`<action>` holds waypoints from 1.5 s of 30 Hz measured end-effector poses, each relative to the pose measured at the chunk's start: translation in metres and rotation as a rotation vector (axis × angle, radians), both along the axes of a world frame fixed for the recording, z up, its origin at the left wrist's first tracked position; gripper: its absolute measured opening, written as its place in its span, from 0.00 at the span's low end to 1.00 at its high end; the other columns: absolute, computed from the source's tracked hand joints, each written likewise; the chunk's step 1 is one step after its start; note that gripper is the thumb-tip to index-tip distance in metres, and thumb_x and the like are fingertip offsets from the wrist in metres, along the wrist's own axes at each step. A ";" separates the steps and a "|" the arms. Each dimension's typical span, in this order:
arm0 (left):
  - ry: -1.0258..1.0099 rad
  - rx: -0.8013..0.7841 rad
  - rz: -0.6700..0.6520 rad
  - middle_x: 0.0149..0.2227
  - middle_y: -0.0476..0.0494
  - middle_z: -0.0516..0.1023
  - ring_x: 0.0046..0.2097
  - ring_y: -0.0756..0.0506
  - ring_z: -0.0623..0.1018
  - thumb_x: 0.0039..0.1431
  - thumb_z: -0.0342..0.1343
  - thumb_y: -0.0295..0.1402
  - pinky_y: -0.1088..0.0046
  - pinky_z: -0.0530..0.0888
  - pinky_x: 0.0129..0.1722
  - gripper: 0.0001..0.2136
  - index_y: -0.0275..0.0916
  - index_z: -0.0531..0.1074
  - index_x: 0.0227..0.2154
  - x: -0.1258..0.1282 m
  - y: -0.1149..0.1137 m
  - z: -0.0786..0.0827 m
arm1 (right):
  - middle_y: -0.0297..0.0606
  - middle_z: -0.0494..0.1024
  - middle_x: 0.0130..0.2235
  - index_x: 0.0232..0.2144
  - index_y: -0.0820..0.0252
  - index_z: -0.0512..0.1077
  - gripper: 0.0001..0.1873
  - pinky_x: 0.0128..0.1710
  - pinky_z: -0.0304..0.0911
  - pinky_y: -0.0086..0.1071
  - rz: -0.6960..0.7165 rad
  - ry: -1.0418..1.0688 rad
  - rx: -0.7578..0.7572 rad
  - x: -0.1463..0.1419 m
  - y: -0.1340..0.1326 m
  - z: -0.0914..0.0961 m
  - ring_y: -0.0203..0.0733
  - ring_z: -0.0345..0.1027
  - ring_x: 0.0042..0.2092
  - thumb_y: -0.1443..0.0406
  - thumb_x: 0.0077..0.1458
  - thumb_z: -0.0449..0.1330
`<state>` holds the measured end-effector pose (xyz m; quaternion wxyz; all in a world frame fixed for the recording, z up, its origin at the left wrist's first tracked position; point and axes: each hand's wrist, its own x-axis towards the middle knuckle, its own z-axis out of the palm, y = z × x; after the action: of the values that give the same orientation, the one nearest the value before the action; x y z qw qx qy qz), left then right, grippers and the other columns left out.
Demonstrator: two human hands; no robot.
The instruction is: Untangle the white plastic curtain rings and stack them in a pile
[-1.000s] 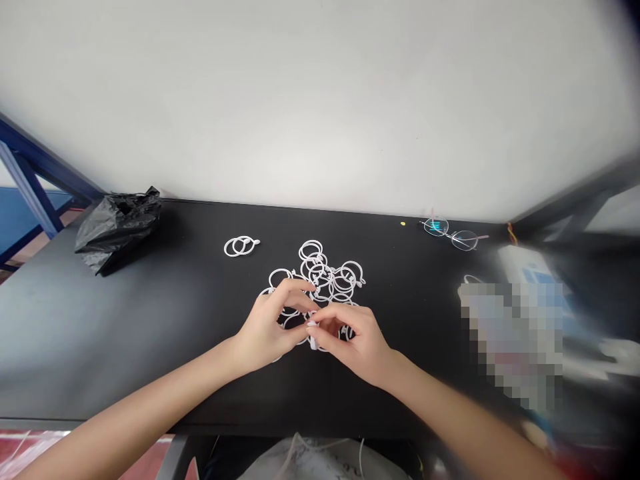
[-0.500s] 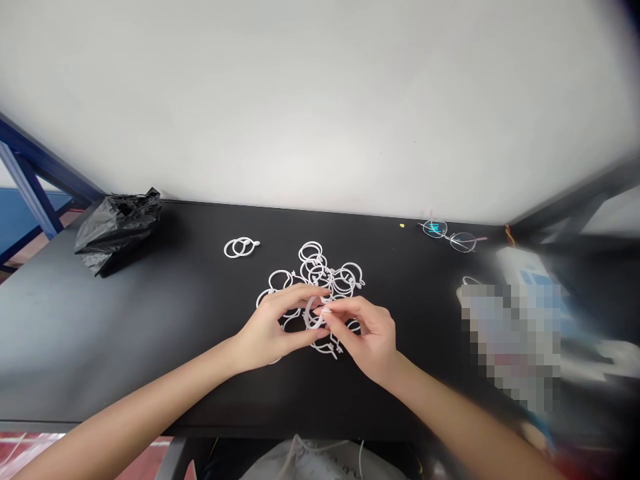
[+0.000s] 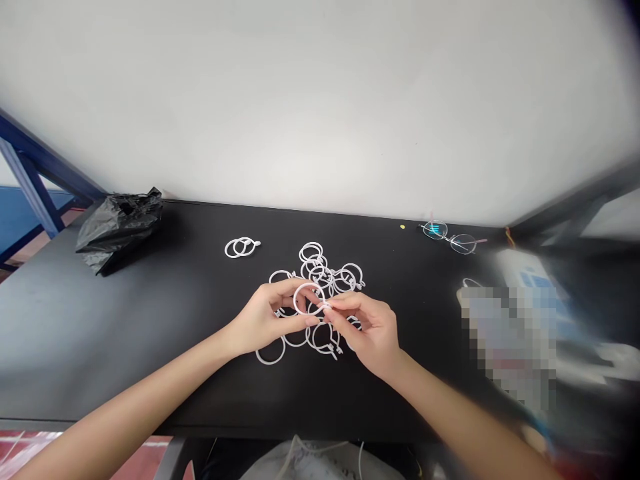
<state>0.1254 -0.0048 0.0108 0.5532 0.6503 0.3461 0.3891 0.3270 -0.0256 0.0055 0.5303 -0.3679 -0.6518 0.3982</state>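
Observation:
A white plastic curtain ring (image 3: 295, 301) is held up between my two hands, its round face turned toward me. My right hand (image 3: 367, 327) pinches the small clasp end of the ring between thumb and fingertips. On the ring's other side, my left hand (image 3: 273, 317) curls round it, thumb at the lower edge and fingers behind. Beneath both hands lies a loose pile of similar white rings (image 3: 270, 363), some overlapping and partly hidden by my fingers. Farther back on the left, two more rings (image 3: 243, 247) overlap, apart from the pile.
The black table (image 3: 200, 400) meets a pale wall (image 3: 320, 120). A crumpled black plastic bag (image 3: 120, 230) sits at the back left. Eyeglasses (image 3: 450, 237) lie at the back right. Blurred and pixelated items (image 3: 510, 340) occupy the right side.
The held ring has turned from a slant to face me, and has risen slightly left. My left hand has shifted up a little, with its thumb lower on the ring.

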 end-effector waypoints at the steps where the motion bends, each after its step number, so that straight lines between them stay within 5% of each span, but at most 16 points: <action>1: 0.022 0.034 0.005 0.36 0.43 0.79 0.34 0.49 0.74 0.57 0.64 0.32 0.69 0.78 0.39 0.14 0.36 0.75 0.45 0.000 0.000 0.000 | 0.38 0.82 0.34 0.35 0.57 0.77 0.03 0.30 0.78 0.32 0.003 0.007 0.006 0.000 0.000 0.000 0.39 0.78 0.31 0.69 0.56 0.64; 3: 0.072 0.123 0.030 0.35 0.43 0.78 0.35 0.49 0.74 0.57 0.63 0.33 0.70 0.77 0.39 0.11 0.36 0.76 0.43 -0.001 0.000 0.000 | 0.38 0.82 0.33 0.35 0.57 0.77 0.04 0.29 0.78 0.32 -0.001 0.018 0.011 0.000 0.000 0.000 0.39 0.78 0.30 0.69 0.56 0.64; 8: 0.118 0.245 0.067 0.38 0.45 0.74 0.34 0.50 0.71 0.55 0.66 0.32 0.69 0.74 0.40 0.24 0.41 0.69 0.55 -0.005 0.001 0.002 | 0.37 0.82 0.31 0.35 0.57 0.77 0.05 0.27 0.77 0.31 0.008 0.043 -0.007 -0.001 -0.001 0.002 0.38 0.77 0.27 0.70 0.57 0.63; 27: 0.146 0.385 0.106 0.31 0.49 0.68 0.33 0.49 0.69 0.58 0.64 0.31 0.69 0.70 0.38 0.19 0.40 0.72 0.53 -0.006 -0.004 0.002 | 0.39 0.84 0.36 0.47 0.54 0.79 0.17 0.30 0.78 0.31 0.005 -0.034 0.235 0.004 0.003 0.001 0.39 0.79 0.33 0.75 0.59 0.59; 41: 0.210 0.470 0.100 0.29 0.50 0.67 0.32 0.49 0.70 0.58 0.64 0.32 0.70 0.70 0.36 0.18 0.39 0.71 0.51 -0.005 0.000 0.007 | 0.39 0.83 0.39 0.48 0.52 0.77 0.22 0.34 0.78 0.33 -0.048 -0.027 0.258 -0.001 -0.002 -0.002 0.40 0.80 0.34 0.78 0.57 0.59; 45: 0.434 0.609 0.265 0.34 0.46 0.72 0.37 0.46 0.73 0.58 0.63 0.33 0.68 0.71 0.41 0.15 0.38 0.71 0.46 -0.027 0.021 0.008 | 0.40 0.82 0.45 0.56 0.49 0.71 0.25 0.38 0.79 0.36 -0.054 -0.026 0.175 0.002 0.003 -0.007 0.41 0.80 0.37 0.75 0.59 0.59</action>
<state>0.0986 0.0165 0.0185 0.1942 0.8012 0.4049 0.3956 0.3285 -0.0228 -0.0014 0.5625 -0.3428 -0.6807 0.3206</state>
